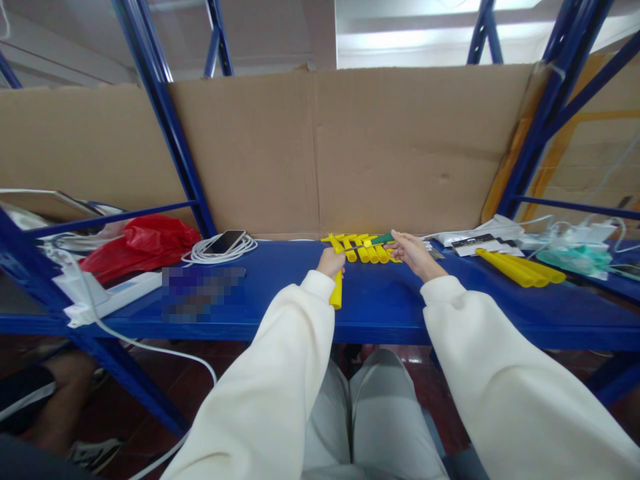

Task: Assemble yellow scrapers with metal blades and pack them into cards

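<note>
My left hand [331, 263] is closed around a yellow tube-shaped plastic piece [337, 293], whose wide end points toward me below my fist. In my right hand [411, 255] is a screwdriver with a green handle [383, 239]. Its thin metal shaft [354, 249] reaches left to the upper part of the yellow piece by my left fingers. Whether the tip touches the piece or a screw is too small to tell. Behind both hands, several similar yellow pieces [371, 252] lie in a row on the blue shelf [380, 300].
More yellow tubes [520, 268] lie at the right beside small packets [485, 244] and a pale green plastic bag [575, 259]. At left are a phone [225, 243] on a coiled white cable [200, 255], a red bag [150, 243] and a white power strip [125, 297]. Cardboard [400, 147] stands behind.
</note>
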